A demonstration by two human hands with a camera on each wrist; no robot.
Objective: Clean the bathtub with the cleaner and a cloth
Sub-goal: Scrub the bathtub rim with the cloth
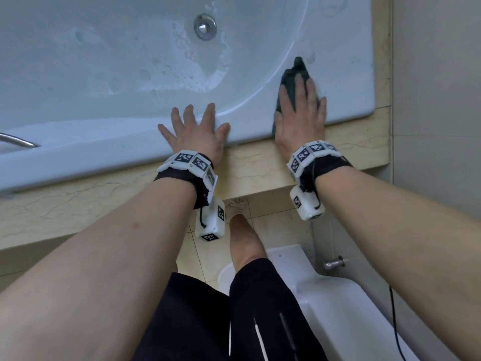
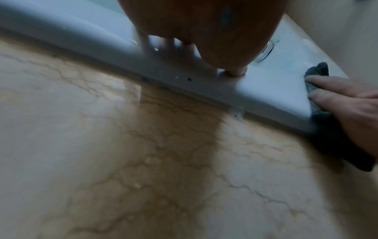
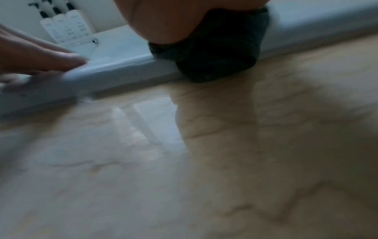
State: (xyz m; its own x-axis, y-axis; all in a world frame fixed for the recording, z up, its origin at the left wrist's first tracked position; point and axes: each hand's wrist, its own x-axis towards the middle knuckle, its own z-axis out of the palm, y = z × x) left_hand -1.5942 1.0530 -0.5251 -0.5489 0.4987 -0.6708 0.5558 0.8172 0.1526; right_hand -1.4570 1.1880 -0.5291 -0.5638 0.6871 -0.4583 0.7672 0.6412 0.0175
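Pressing down with straight, slightly spread fingers, the right hand (image 1: pixel 299 118) lies flat on a dark grey-green folded cloth (image 1: pixel 292 76) that rests on the near right corner of the white glossy bathtub (image 1: pixel 78 157), on its broad flat rim; no finger curls round the fabric, the palm and fingers simply cover most of it. One pointed end of the cloth sticks out beyond the fingertips toward the tub's basin, and its other end hangs over the rim's outer edge and touches the beige veined marble ledge (image 1: pixel 78 204) that borders the tub, as the right wrist view shows. The left hand (image 1: pixel 195 131) rests on the same rim, just beside the right hand on the side away from the corner, palm down, fingers fanned out and straight, holding nothing. Inside the tub, patches of white foam and wet streaks spread over the floor around the round chrome drain plug (image 1: pixel 205 26). A curved chrome grab bar (image 1: pixel 18 140) rises from the rim far along from the hands. In the blurred right wrist view, three pale pump bottles with dark tops (image 3: pixel 67 27) stand in a row at the wall behind the tub's far rim. Below the ledge stands a white toilet (image 1: pixel 312 290), close to the person's leg.
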